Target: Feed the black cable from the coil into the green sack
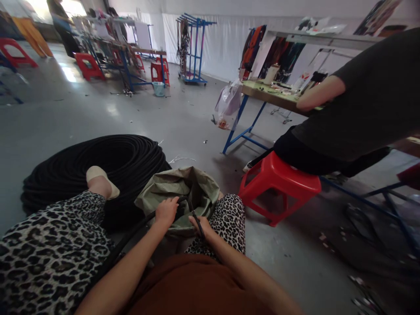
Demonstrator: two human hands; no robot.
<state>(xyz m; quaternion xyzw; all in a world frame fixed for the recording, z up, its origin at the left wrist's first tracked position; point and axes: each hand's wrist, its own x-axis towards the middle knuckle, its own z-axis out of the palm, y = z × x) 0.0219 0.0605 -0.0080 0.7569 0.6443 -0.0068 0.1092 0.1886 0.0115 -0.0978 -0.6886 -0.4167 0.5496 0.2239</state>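
Observation:
My left hand is closed around a thick black cord, over the mouth of an olive-green sack. The cord's short end pokes out past my fingers toward the right; its other part runs back beside my left forearm. In my right hand is a pair of dark-handled scissors, its narrow tip pointing up near the cord's end. Whether the blades touch the cord I cannot tell. A large coil of black cord lies on the floor at the left, with my foot resting over it. The sack's contents are mostly hidden.
A red stool stands close on the right, with a person in a dark shirt seated on it at a worktable. A plastic bag hangs off the table's corner. Farther back are a blue rack and a small bucket.

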